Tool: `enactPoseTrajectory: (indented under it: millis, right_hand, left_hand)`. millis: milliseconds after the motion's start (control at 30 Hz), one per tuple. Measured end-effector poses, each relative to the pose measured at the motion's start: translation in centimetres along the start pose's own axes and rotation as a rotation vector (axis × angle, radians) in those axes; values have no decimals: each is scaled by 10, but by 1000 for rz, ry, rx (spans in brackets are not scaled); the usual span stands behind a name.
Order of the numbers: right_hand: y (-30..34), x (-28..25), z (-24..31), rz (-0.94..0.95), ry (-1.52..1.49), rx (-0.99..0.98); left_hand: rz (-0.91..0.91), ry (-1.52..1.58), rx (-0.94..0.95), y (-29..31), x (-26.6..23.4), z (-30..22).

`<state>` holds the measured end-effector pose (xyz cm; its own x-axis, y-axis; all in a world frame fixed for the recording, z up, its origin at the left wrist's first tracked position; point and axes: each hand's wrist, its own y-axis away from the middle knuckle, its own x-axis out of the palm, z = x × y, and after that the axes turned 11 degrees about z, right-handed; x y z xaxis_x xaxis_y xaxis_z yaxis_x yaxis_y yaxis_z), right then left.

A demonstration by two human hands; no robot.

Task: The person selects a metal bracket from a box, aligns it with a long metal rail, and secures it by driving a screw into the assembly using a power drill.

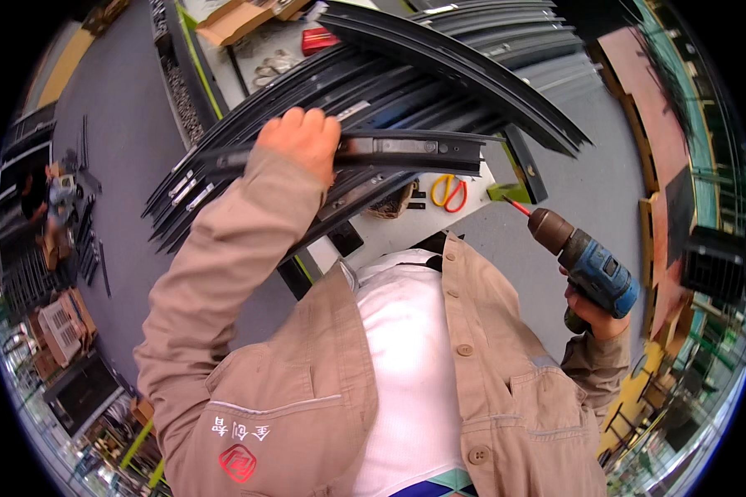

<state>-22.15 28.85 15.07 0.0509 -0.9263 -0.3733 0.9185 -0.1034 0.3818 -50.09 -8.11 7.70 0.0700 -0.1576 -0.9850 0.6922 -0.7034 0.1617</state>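
Observation:
My left hand (300, 142) is closed round a black metal profile (410, 151) that lies crosswise over a stack of similar long dark profiles (290, 99). Off to the right, my right hand (595, 311) grips a blue and brown cordless drill (588, 263) by its handle. A red bit (518, 207) sticks out of the drill's chuck, pointing up and left toward the bench, apart from the profile. One more dark profile (464, 74) rests at a slant across the top of the stack.
Red and yellow scissors (450, 195) lie on the white bench top (389, 234), beside a small round container (389, 205). A red box (317, 41) and an open cardboard box (244, 18) sit at the far side. Another person (41, 195) is at far left. Pallets of boards (663, 166) line the right.

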Motion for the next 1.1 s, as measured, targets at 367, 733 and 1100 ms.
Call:
enactPoseTrajectory:
  millis: [367,733,1100]
  right_hand:
    - [61,-13,-122,88,-249,61]
    - [109,-55,-257,108,-492,303]
    - [125,-41,-329,144,-137,287]
  left_hand:
    - [799,54,80,40,-18,-173]
    - [978,188,-355,-127,165,-251]
    - [922,67,-503,-272,261,-246]
